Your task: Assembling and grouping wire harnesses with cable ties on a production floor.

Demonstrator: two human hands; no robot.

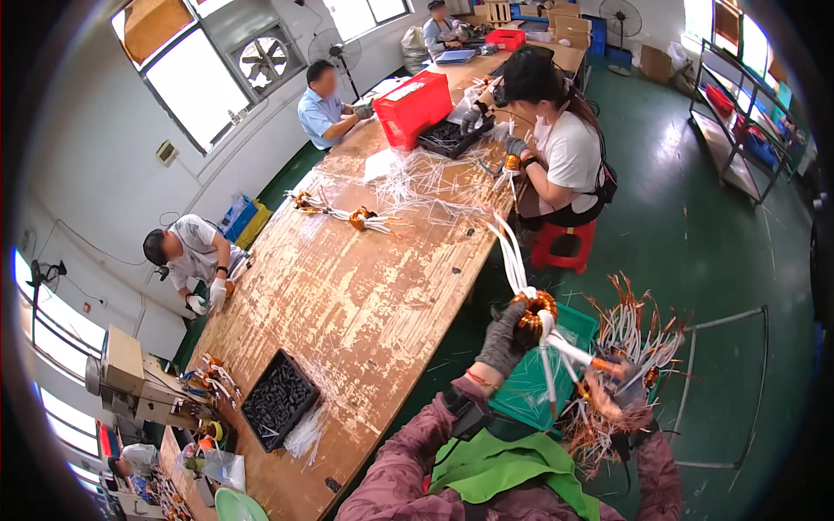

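My left hand, in a grey glove, is closed around a ring-shaped coil wound with copper wire. Thick white leads run up from the coil toward the table edge, and others with bare copper ends hang down to the right. My right hand is at the copper ends of the lower leads. Motion smears its fingers, so their grip cannot be made out. Beside and beneath it is a large heap of white-sleeved coil leads with frayed copper ends. Under the coil stands a green plastic crate.
A long worn wooden table lies to the left, bearing a black tray of small black parts, more coils, plastic sleeve scraps and a red bin. A co-worker sits on a red stool. A metal frame stands at right.
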